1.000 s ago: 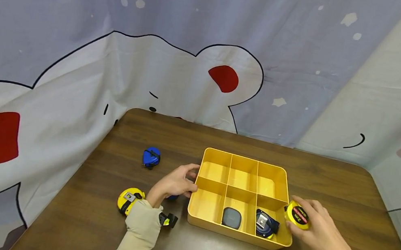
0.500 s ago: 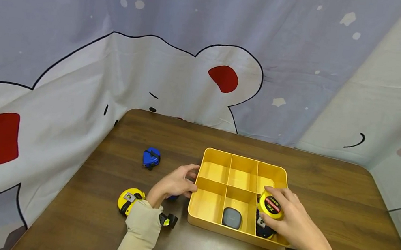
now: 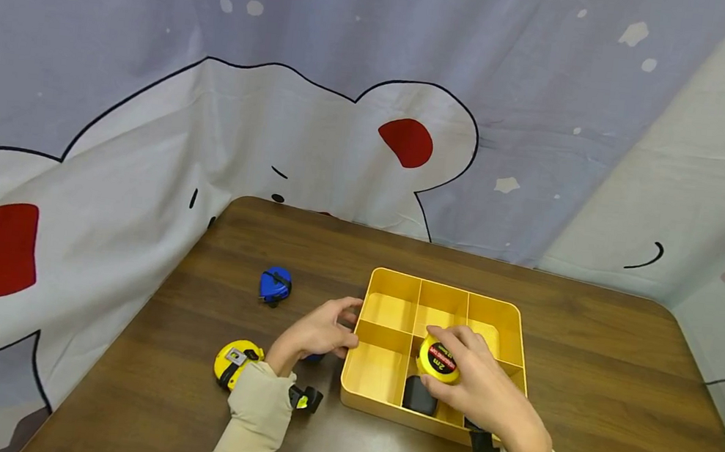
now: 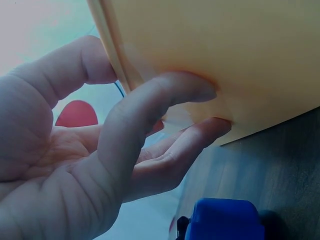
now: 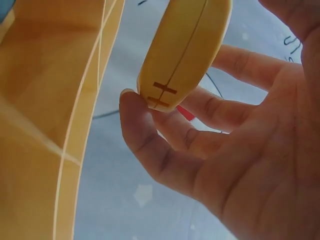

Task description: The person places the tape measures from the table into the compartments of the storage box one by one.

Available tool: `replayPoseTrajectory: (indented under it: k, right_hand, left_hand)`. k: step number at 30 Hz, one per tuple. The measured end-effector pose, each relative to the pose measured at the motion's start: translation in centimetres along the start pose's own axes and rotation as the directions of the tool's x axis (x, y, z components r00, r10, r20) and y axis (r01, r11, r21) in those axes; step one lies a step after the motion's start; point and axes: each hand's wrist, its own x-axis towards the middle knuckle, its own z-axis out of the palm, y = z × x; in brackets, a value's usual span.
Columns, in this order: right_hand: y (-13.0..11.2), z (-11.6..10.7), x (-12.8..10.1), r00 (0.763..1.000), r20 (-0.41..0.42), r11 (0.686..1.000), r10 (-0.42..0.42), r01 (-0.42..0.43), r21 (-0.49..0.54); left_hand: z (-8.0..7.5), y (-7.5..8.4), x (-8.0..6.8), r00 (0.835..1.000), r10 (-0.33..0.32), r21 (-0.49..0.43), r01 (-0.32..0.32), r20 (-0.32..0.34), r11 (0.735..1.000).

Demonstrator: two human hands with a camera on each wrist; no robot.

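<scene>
Yellow tape measure (image 3: 438, 359), at tip of right grip (image 3: 483, 387), pinched, above divided box (image 3: 375, 367)

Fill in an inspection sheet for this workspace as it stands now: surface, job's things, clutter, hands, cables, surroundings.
Surface: brown wood-grain table.
Job's things: yellow tape measure marked 2m, held over the front middle compartment of a six-compartment yellow box; a dark rounded item sits in that compartment. The front right compartment is mostly hidden.
Clutter: left of the box, a blue item, a yellow item with a metal clip and, partly behind the left hand, another blue item.
Hands: left touches the box's left wall; right hand grips the tape measure.
Cables: nothing seen.
Surroundings: printed curtain behind the table.
</scene>
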Motion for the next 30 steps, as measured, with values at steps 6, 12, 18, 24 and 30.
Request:
replayPoseTrajectory:
  k: [6,12,18,24,30]
  right_hand:
    - [-1.2,1.1,0.9,0.998,0.05,0.998,0.027,-0.029,0.047]
    - [-2.3,2.5,1.9,0.997,0.071,0.997,-0.036,0.031,0.068]
    - [-3.2,3.7,2.3,0.993,0.095,0.996,-0.073,0.067,0.062]
    - [-4.2,4.7,2.7,0.989,0.111,0.995,-0.094,0.089,0.048]
    - [-4.6,5.4,3.1,0.986,0.123,0.993,-0.116,0.114,0.027]
  left_hand:
    - [0.0,0.0,0.0,1.0,-0.004,0.01,0.004,0.0,1.0]
    - [0.0,-0.1,0.0,1.0,-0.012,0.011,0.012,-0.01,1.0]
    - [0.0,-0.2,0.1,1.0,-0.01,0.0,0.01,0.0,1.0]
    - [-0.1,-0.2,0.0,1.0,-0.006,0.002,0.006,-0.006,1.0]
    - [-0.1,-0.2,0.0,1.0,0.0,-0.006,0.0,-0.001,1.0]
